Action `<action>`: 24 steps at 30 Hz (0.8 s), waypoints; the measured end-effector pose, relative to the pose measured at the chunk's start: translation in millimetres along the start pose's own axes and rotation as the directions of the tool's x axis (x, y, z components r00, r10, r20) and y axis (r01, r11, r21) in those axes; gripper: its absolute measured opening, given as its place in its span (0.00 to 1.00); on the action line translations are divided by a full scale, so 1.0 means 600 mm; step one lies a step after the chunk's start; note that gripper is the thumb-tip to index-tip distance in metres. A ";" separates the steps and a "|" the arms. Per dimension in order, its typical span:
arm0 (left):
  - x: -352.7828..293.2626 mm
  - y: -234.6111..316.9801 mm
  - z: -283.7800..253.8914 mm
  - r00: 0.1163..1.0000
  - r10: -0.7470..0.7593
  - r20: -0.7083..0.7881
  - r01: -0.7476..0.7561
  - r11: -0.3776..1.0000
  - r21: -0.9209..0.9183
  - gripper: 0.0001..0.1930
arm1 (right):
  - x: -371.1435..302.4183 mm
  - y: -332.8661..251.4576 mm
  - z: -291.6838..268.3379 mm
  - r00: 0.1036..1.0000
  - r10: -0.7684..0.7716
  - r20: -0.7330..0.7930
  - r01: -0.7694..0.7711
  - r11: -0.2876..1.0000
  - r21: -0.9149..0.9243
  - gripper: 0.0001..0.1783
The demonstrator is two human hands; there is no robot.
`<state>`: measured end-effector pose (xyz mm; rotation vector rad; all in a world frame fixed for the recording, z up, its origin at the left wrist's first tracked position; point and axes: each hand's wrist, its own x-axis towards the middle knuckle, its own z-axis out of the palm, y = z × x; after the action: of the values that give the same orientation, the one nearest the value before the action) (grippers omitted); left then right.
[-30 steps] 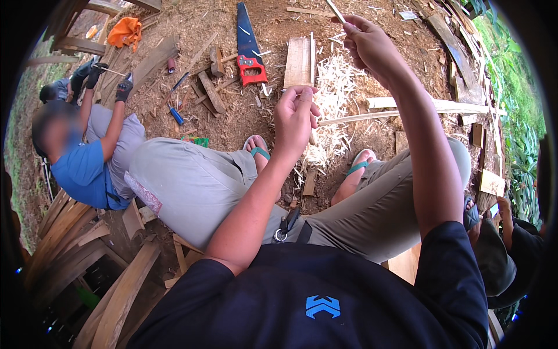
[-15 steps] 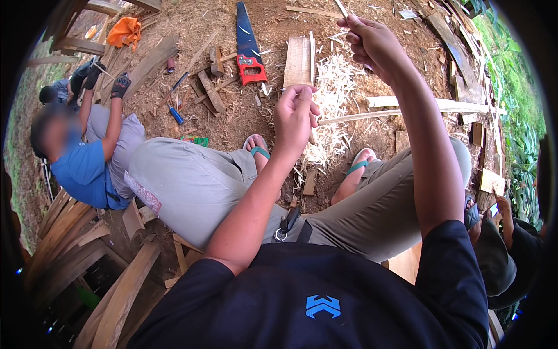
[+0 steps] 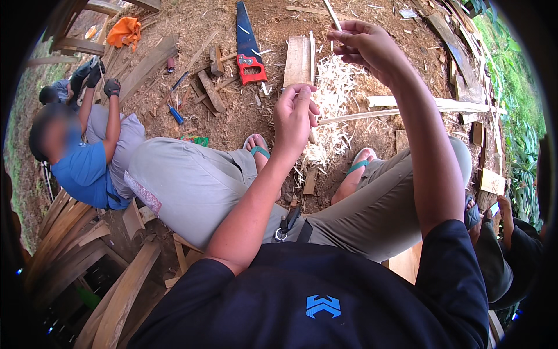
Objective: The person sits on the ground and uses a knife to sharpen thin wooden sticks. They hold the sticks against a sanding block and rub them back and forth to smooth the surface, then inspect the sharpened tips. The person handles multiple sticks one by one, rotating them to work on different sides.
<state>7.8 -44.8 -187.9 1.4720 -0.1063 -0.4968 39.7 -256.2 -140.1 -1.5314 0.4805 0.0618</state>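
My right hand (image 3: 369, 49) is raised at the upper middle. A thin pale wooden stick (image 3: 331, 13) sits at its thumb and forefinger, pointing up and away. My left hand (image 3: 295, 113) is closed, thumb against curled fingers, by the near end of a flat wooden board (image 3: 297, 61). What it holds, if anything, I cannot make out. A long pale wood strip (image 3: 360, 116) runs rightward from beside its fingers; whether they touch it is unclear. Curled wood shavings (image 3: 332, 96) are heaped between my feet and along the board.
A red-handled saw (image 3: 250, 49) lies left of the board. Nearby are wood offcuts (image 3: 211, 91) and a blue-handled tool (image 3: 175, 114). On the left a gloved person (image 3: 87, 160) works; another person's arm (image 3: 505, 218) shows at right. Planks (image 3: 125, 296) lie at lower left.
My right hand has shifted slightly left and its fingers have loosened, with the stick now tilted the other way. My left hand stays put. The gloved person's hands have moved a little.
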 end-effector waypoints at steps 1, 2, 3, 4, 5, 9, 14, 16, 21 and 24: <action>0.000 0.000 0.000 1.000 -0.002 0.000 0.002 1.000 0.000 0.12 | -0.001 -0.002 -0.001 1.000 0.000 0.000 0.000 1.000 -0.001 0.13; 0.000 0.000 0.000 1.000 -0.005 -0.003 0.005 1.000 -0.001 0.12 | -0.004 -0.007 -0.002 1.000 0.000 0.000 0.000 1.000 -0.002 0.13; 0.000 -0.001 0.000 1.000 -0.008 -0.006 0.008 1.000 -0.003 0.13 | -0.005 -0.009 -0.002 1.000 0.001 -0.001 -0.001 1.000 -0.004 0.12; 0.000 -0.001 0.000 1.000 -0.011 -0.009 0.011 1.000 -0.004 0.13 | -0.004 -0.009 -0.003 1.000 0.000 0.017 0.000 1.000 -0.005 0.12; 0.000 -0.001 0.001 1.000 -0.011 -0.008 0.011 1.000 -0.001 0.13 | -0.002 -0.008 -0.006 0.999 -0.001 0.032 0.001 1.000 -0.005 0.13; 0.000 0.000 0.002 1.000 -0.012 -0.011 0.012 1.000 0.005 0.13 | -0.006 -0.008 -0.003 0.996 -0.036 0.080 0.038 0.999 -0.024 0.14; 0.002 -0.004 -0.001 0.999 -0.014 -0.034 0.015 1.000 0.011 0.13 | -0.010 -0.011 0.005 0.991 -0.126 0.041 0.133 0.949 -0.285 0.17; 0.003 -0.006 -0.001 0.998 0.003 -0.071 -0.001 1.000 0.025 0.14 | -0.006 -0.009 0.005 0.987 -0.140 0.084 0.160 0.923 -0.351 0.19; 0.000 0.002 0.004 0.986 0.045 -0.162 -0.040 0.999 0.037 0.20 | -0.009 0.025 0.047 0.964 -0.008 0.266 0.119 0.906 -0.407 0.25; 0.018 -0.015 -0.005 0.986 0.118 -0.121 -0.120 0.993 -0.013 0.21 | -0.031 0.038 0.088 0.859 -0.036 0.510 0.368 0.736 -0.568 0.18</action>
<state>16.1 -46.2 -199.1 1.4626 -0.0932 -0.3111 29.3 -199.0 -157.1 -2.1706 -0.1481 0.4623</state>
